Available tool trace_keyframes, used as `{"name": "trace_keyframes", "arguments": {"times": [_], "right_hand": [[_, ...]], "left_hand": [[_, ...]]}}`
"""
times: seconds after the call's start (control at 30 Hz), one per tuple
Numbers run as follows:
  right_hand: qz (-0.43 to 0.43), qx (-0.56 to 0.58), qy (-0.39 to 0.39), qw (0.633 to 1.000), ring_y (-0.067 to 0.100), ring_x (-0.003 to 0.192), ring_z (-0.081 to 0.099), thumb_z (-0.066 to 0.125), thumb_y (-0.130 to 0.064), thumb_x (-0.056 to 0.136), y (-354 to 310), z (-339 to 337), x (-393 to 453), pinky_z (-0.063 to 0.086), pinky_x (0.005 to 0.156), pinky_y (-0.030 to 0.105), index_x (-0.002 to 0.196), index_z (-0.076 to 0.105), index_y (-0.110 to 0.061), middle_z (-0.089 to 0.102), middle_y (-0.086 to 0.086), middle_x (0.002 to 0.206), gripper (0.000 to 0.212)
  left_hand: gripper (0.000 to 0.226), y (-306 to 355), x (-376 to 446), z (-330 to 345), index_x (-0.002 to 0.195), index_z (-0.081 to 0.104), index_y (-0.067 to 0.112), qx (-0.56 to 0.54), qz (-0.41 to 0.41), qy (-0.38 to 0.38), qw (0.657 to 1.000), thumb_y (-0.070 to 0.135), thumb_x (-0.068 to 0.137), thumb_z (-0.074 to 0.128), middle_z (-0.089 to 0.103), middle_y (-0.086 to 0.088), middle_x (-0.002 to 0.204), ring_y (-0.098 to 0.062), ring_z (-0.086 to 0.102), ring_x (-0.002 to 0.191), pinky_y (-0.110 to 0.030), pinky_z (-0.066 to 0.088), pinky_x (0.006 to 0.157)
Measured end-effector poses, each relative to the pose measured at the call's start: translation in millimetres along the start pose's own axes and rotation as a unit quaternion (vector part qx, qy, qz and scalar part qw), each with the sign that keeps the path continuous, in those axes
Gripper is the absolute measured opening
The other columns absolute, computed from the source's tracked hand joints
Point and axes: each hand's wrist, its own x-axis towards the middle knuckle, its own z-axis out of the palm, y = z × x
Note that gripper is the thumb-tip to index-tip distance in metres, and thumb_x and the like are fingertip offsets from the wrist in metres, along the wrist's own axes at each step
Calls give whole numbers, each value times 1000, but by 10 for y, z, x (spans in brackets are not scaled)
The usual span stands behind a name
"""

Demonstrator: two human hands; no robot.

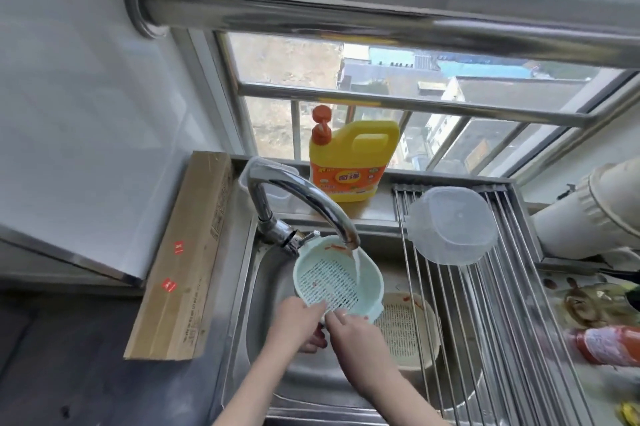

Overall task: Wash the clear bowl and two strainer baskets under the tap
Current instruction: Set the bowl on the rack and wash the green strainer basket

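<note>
A pale green strainer basket (332, 273) is tilted under the running tap (304, 197), over the steel sink (266, 287). My left hand (298, 325) grips its near rim from below and left. My right hand (349, 325) pinches the near rim beside it. Water falls from the spout onto the basket's right side. A beige strainer basket (408, 332) with red stains lies in the sink bottom, partly under the drying rack. The clear bowl (453, 224) rests upside down on the roll-up rack (502, 304).
A yellow dish soap bottle (349, 162) stands on the window ledge behind the tap. A long cardboard box (187, 252) lies along the sink's left side. A red-orange bottle (609, 346) and a white cylinder (588, 217) sit to the right.
</note>
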Motion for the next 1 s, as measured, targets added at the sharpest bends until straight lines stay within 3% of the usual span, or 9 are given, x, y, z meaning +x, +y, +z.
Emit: {"name": "trace_keyframes", "arguments": {"times": [0.1,0.2,0.3,0.37,0.43,0.57,0.7,0.83,1.0], "right_hand": [[-17,10,-6,1000,8,52,57,90,-22,38,78,-48,11,39,41,18,68,58,-23,57,-9,66,44],[-14,36,-10,999,21,84,62,74,-17,72,299,-80,24,50,64,31,101,61,-14,61,2,95,32],[48,67,39,996,21,71,61,80,-16,61,558,-120,-59,50,49,30,105,61,-21,56,2,91,48],[137,129,72,980,18,78,58,70,-19,76,656,-154,-155,51,56,33,109,54,-22,50,-2,99,36],[268,279,74,919,17,79,55,62,-30,86,611,-207,-214,50,65,36,103,47,-18,50,-4,94,25],[385,511,23,768,17,45,50,48,-42,94,465,-180,-177,36,39,21,89,54,-7,55,7,65,36],[356,543,102,754,17,44,50,54,-21,94,429,-210,-108,39,39,26,89,58,-5,54,7,58,17],[314,545,102,771,18,47,59,51,-12,95,512,-378,-63,46,41,24,88,60,-8,63,12,66,12],[246,506,15,827,11,54,59,50,-17,96,833,-610,-30,46,48,23,98,62,-14,66,11,79,12]], "left_hand": [[27,0,109,86,67,61,0,-4,17,17,1000,7,89,47,66,-19,59,-29,69,53,-33,57,49],[28,-27,123,115,66,63,3,10,43,60,997,11,90,51,66,-14,51,-24,69,49,-27,54,44],[27,-83,144,75,69,62,2,-2,49,67,997,10,92,49,64,-12,51,-14,63,38,-19,46,36],[26,-142,175,90,73,62,0,-23,49,58,997,9,93,48,66,-15,59,-14,65,42,-20,48,38],[23,-206,212,141,80,63,-1,-47,47,51,996,8,93,46,68,-17,66,-18,68,49,-24,52,44],[20,-231,250,284,91,61,-2,-99,53,5,994,8,95,44,70,-16,71,-17,69,53,-24,55,49],[22,-155,201,351,85,62,2,-111,15,-49,993,13,95,45,70,-9,62,-17,67,51,-21,49,43],[42,-148,171,249,60,57,7,43,-24,-67,997,36,90,49,56,-2,42,-11,48,31,-11,23,35],[42,-163,319,-34,83,57,6,62,24,30,997,44,95,43,58,-9,71,-16,53,45,-13,33,33]]}}
